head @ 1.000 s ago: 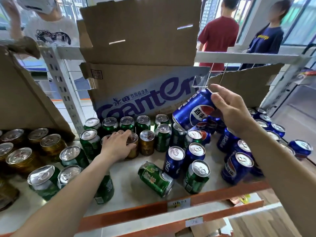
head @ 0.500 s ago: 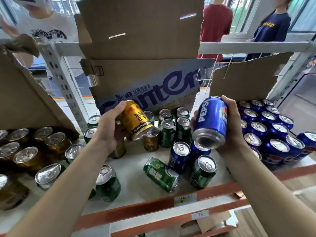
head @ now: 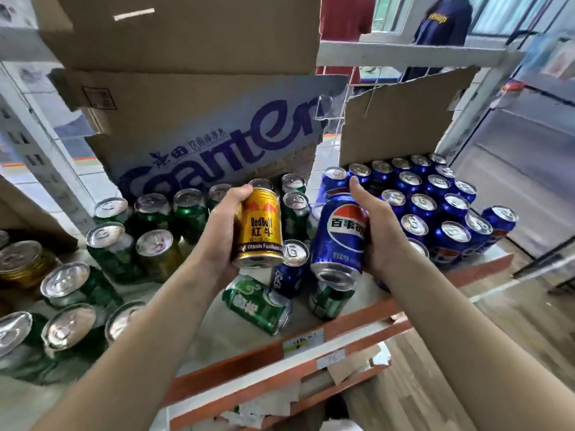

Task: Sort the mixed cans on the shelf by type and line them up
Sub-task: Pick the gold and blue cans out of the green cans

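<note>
Shelf rail (head: pixel 351 325): orange; two paper tags, their writing too small to read.
Left hand (head: pixel 217 241): grip clamped round one gold can (head: pixel 259 231), held above the shelf middle with its base toward the camera.
Right hand (head: pixel 381 231): grip clamped round one blue can (head: pixel 340 241), tilted, beside the gold can without touching it.
Beneath the hands: one lying green can (head: pixel 258 303); one standing blue can (head: pixel 287 270); one upright green can (head: pixel 329 301) half hidden by the held blue can.
Green group (head: pixel 109 244), left: about ten lids show; the nearest are blurred and partly behind the forearm.
Gold group (head: pixel 21 262), far left: cut off by the frame, count unclear.
Blue block (head: pixel 435 206), right: well over a dozen lids in rows; the hand covers some.
Cardboard box (head: pixel 202 126): top cut off.
Two people (head: pixel 441 23) behind: heads out of frame.
</note>
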`<state>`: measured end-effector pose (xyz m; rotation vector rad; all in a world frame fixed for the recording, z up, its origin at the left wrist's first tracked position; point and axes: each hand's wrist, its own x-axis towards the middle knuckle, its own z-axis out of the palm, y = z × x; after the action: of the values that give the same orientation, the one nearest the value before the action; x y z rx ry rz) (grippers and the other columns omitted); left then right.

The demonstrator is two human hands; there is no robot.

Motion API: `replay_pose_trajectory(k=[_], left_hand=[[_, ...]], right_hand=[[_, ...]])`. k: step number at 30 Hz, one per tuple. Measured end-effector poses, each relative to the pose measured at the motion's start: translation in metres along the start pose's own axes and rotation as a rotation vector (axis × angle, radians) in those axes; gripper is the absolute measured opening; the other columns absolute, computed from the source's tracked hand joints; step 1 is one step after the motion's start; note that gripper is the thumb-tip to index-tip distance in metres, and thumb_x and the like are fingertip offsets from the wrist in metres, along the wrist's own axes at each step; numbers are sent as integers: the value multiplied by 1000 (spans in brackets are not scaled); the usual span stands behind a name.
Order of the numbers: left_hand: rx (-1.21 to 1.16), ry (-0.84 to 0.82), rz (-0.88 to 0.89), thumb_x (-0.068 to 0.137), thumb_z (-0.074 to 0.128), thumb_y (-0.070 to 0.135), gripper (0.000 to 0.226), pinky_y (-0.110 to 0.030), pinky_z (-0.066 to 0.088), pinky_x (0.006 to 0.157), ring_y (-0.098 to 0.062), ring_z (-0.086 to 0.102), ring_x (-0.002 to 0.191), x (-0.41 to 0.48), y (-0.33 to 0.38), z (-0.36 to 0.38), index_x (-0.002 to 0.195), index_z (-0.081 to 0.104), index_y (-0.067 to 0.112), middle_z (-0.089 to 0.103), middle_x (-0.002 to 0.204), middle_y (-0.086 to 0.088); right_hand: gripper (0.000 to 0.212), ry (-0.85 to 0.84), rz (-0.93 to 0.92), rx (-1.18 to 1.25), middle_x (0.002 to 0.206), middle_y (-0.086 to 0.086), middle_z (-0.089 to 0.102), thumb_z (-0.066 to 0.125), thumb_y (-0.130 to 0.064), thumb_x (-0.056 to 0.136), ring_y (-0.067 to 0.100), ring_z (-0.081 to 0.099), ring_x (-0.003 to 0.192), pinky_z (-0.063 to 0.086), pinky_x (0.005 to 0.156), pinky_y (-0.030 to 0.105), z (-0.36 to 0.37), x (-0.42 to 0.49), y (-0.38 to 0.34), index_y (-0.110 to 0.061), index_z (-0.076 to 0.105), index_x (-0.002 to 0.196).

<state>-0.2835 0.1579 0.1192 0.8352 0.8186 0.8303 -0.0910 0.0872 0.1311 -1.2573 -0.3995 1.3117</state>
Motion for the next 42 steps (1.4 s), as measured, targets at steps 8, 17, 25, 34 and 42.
replay_pose_trajectory(k=[8, 17, 25, 34, 42], left_hand=[[14, -128, -135, 88, 64, 49, 51, -36, 59, 60, -26, 71, 67, 20, -19, 60, 120, 58, 10, 73, 79, -10], [142, -78, -77, 89, 63, 49, 47, -36, 59, 60, -25, 74, 69, 49, -28, 117, 119, 58, 13, 75, 80, -9], [427, 19, 185, 73, 78, 45, 39, -40, 60, 66, -27, 74, 85, 78, -30, 170, 100, 69, 19, 75, 89, -4], [493, 212, 328, 63, 82, 49, 55, -44, 59, 86, -20, 72, 96, 105, -35, 195, 109, 68, 21, 74, 102, -2], [431, 344, 343, 60, 88, 44, 64, -41, 60, 83, -22, 72, 97, 110, -44, 199, 114, 67, 17, 74, 105, -5]], right_hand=[[24, 15, -93, -25, 74, 8, 66, 59, -30, 84, 23, 63, 63, 54, 63, 28, -55, -8, -31, -8, 64, 91], [16, -75, -295, -156, 70, 3, 65, 67, -23, 84, 19, 63, 65, 51, 68, 36, -108, 28, -80, -15, 72, 72], [53, 0, -549, -449, 103, 9, 74, 87, -24, 63, 25, 73, 93, 59, 79, 38, -145, 75, -137, -11, 68, 110], [55, -26, -651, -568, 103, 5, 70, 90, -18, 63, 16, 69, 95, 58, 79, 28, -168, 149, -162, -13, 62, 110], [58, -130, -616, -762, 101, 0, 71, 92, -22, 62, 14, 68, 97, 58, 87, 35, -184, 188, -148, -16, 62, 112]])
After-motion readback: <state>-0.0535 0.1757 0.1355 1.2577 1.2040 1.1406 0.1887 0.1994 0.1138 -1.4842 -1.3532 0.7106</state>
